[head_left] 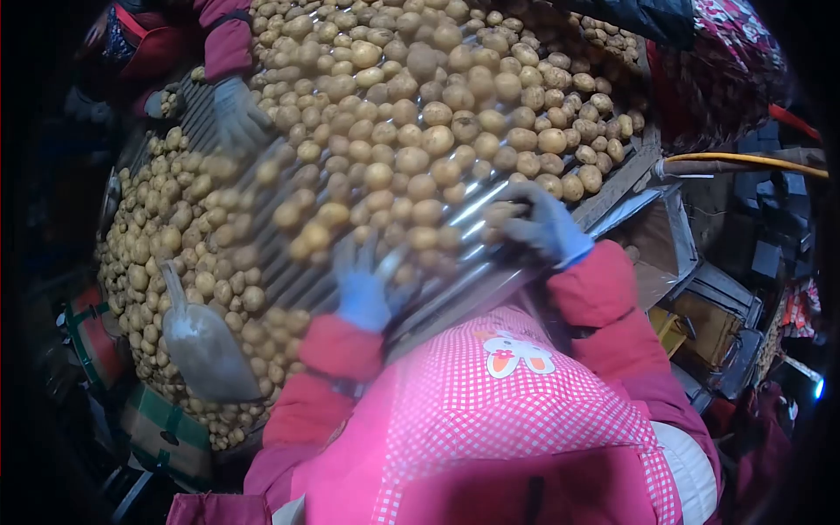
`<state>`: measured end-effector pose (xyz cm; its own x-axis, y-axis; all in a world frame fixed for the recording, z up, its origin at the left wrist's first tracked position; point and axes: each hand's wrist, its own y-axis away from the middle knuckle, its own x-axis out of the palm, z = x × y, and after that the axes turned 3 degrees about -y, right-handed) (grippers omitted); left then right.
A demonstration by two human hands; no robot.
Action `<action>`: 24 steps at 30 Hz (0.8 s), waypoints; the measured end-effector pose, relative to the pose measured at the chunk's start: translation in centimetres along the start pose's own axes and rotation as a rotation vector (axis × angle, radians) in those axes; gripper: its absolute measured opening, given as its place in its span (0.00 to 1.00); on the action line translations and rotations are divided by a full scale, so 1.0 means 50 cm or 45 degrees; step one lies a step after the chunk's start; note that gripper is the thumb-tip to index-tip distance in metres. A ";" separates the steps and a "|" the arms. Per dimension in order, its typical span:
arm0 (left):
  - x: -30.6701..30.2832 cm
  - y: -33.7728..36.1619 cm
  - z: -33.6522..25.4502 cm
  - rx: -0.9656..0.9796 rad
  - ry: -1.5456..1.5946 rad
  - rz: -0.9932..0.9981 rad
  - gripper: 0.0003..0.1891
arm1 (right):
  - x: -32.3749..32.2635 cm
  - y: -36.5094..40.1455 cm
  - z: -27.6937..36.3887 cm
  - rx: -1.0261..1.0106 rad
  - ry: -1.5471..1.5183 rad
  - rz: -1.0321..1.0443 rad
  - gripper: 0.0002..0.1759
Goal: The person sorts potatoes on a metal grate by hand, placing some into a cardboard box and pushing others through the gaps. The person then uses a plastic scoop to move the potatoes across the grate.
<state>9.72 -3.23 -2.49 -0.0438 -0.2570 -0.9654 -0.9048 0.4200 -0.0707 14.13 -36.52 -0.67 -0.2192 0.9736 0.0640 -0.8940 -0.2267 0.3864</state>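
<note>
Potatoes [411, 159] lie thickly over a sloping rack of metal rollers [302, 278]. My left hand [363, 289], in a blue-grey work glove, is at the near edge of the rollers. Its fingers are spread and a little blurred, close to several potatoes. My right hand [547, 229], gloved the same way, is bent at the right side of the rack. Its fingers and thumb curl round a potato [501, 220], partly hidden by the glove.
A metal scoop [206, 346] rests on a potato heap [175, 236] at the left. A co-worker's gloved hand [238, 114] reaches in from the upper left. Another person's patterned sleeve [739, 44] shows at upper right. Cardboard boxes [166, 433] stand lower left.
</note>
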 end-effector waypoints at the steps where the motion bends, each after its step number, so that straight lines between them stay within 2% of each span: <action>1: -0.001 -0.002 -0.002 -0.011 -0.007 0.010 0.29 | -0.014 0.014 0.013 0.071 -0.192 -0.079 0.11; 3: -0.010 -0.018 -0.010 0.043 -0.023 0.044 0.29 | -0.028 0.033 0.031 0.205 -0.583 -0.237 0.09; 5: -0.005 -0.029 -0.011 0.060 -0.050 0.103 0.31 | -0.030 -0.013 0.016 0.223 0.002 -0.292 0.11; 7: 0.009 -0.040 -0.014 0.051 -0.075 0.188 0.35 | 0.001 -0.066 -0.008 -0.221 0.736 -0.370 0.10; 10: -0.001 -0.074 -0.016 0.095 -0.072 0.148 0.33 | 0.039 -0.134 -0.027 -0.367 1.623 -0.450 0.08; 11: 0.000 -0.080 -0.010 0.119 -0.041 0.111 0.32 | 0.055 -0.144 -0.025 -0.298 1.617 -0.517 0.07; 14: -0.008 -0.058 0.017 -0.019 0.130 0.034 0.31 | 0.043 -0.175 -0.004 0.025 1.679 -0.306 0.15; 15: -0.020 -0.039 0.019 -0.040 0.166 -0.031 0.31 | 0.028 -0.163 -0.001 -0.019 1.348 -0.275 0.15; 17: -0.039 0.019 0.040 0.074 0.113 0.026 0.30 | -0.015 -0.120 0.009 -0.100 0.679 -0.199 0.16; 19: -0.042 0.070 0.056 0.200 0.009 0.111 0.30 | -0.038 -0.049 0.065 0.118 -0.154 -0.006 0.17; 21: -0.029 0.082 0.047 0.211 0.036 0.130 0.31 | -0.028 0.005 0.070 0.190 -0.706 -0.007 0.17; 22: -0.027 0.075 0.034 0.220 0.051 0.135 0.31 | -0.017 0.021 0.055 0.146 -0.840 -0.101 0.17; 23: -0.023 0.061 0.025 0.150 0.010 0.259 0.32 | -0.010 0.030 0.036 0.098 -0.974 -0.195 0.17; 24: -0.029 0.032 0.019 0.171 0.048 0.226 0.31 | -0.016 0.033 -0.001 0.047 -1.048 -0.113 0.17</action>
<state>8.74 -1.38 -1.41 -0.2155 -0.1997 -0.9559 -0.8169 0.5732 0.0644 12.81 -37.68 -0.16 0.2205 0.6996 0.6796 -0.8779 -0.1613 0.4509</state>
